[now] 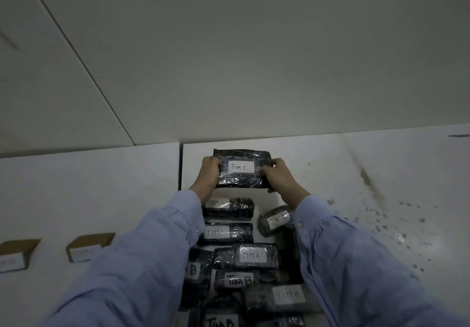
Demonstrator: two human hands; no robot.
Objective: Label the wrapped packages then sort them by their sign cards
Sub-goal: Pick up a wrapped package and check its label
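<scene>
Between my hands, left hand and right hand grip the "TIM C" package above the worktop; below them, labelled packages lie unsorted, I judge.

The left sleeve is covering half a B label, the bottom edge is cutting off the nearest package, and the box cards are blurring past reading.

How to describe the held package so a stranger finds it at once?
On the white table, follow the dark wrapped packages to their far end. There the held package, labelled TIM C, is gripped by the left hand and right hand. No neighbour is in the hands.
</scene>
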